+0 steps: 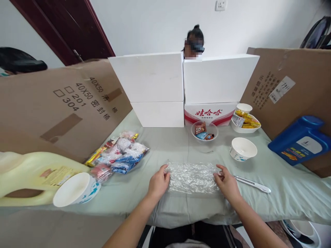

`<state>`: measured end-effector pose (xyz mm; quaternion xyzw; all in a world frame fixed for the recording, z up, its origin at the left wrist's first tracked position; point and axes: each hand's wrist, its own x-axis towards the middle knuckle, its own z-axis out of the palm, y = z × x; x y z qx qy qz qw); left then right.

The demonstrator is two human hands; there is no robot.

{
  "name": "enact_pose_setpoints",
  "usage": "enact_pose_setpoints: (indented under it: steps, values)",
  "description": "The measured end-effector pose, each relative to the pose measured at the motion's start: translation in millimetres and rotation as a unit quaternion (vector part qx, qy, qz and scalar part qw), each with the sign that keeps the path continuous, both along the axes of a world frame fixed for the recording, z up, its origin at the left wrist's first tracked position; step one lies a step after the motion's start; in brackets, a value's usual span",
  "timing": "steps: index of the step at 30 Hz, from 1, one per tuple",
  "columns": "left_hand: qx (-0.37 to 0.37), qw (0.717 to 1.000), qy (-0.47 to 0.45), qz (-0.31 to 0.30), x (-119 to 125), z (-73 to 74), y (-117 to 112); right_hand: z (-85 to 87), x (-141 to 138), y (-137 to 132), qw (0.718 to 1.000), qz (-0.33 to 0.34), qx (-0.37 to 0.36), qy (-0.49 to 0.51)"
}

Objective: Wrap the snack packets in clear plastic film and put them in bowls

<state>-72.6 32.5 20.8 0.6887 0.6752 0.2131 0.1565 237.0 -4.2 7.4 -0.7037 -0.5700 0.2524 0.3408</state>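
A crumpled sheet of clear plastic wrap (192,176) lies on the pale green cloth of the table (165,144) right in front of me. My left hand (158,182) pinches its left edge, fingers curled. My right hand (226,182) grips the right edge the same way. The wrap is stretched flat between both hands.
A white utility knife (252,184) lies right of my right hand. A heap of snack packets (117,155) sits at the left, and bowls (243,148) (74,189) (204,131) (245,122) stand around. A yellow jug (33,172), a blue jug (301,139), cardboard and white boxes (155,86) wall the table. A person sits behind the boxes.
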Motion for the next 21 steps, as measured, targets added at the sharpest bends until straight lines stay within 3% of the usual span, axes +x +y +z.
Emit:
enact_pose_setpoints:
  steps: [6, 10, 13, 18, 21]
  values:
    - [0.112, 0.991, 0.075, -0.017, 3, -25.0, -3, -13.1, -8, 9, 0.983, -0.014, 0.030, -0.183]
    - [0.196, 0.979, 0.050, -0.025, -1, -28.9, -1, -18.0, -10, 8, 0.966, -0.003, 0.094, -0.243]
    - [0.200, 0.978, 0.058, -0.027, -1, -30.2, 3, -18.2, -13, 10, 0.955, 0.029, 0.106, -0.274]
    - [0.150, 0.982, 0.112, -0.016, 2, -21.8, 4, -10.9, -17, 9, 0.939, 0.069, 0.043, -0.334]
    - [0.181, 0.976, 0.123, -0.014, 11, -6.3, -3, -1.1, -20, 7, 0.932, 0.059, 0.082, -0.348]
